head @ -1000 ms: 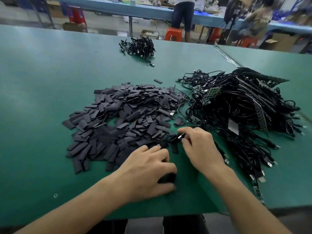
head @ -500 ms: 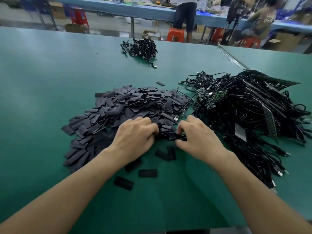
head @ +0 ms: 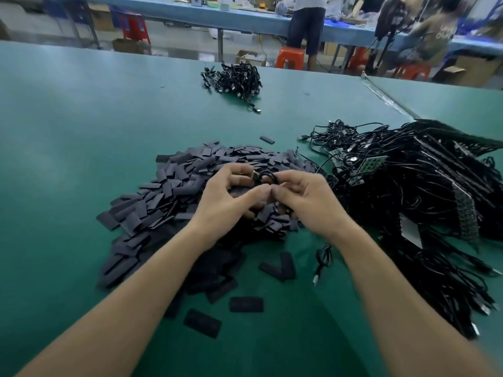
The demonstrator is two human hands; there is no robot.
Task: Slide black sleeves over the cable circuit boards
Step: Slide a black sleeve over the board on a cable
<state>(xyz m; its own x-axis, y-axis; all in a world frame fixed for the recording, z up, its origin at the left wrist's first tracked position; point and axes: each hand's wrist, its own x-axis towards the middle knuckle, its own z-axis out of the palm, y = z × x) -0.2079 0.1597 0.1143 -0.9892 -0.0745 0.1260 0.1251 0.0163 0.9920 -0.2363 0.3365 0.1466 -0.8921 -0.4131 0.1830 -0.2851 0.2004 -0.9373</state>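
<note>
Left hand [head: 231, 198] and right hand [head: 309, 201] both pinch 1 coiled black cable [head: 266, 176] above sleeve pile [head: 174, 191], mid-tabletop; cable heap [head: 413, 191] toward right edge.

left hand [head: 227, 198] curled, pinching | right hand [head: 303, 198] curled, pinching | thumbs nearly touching

Left hand [head: 227, 198], right hand [head: 309, 198] raised off table [head: 81, 118], cable loop [head: 265, 176] pinched between
</note>
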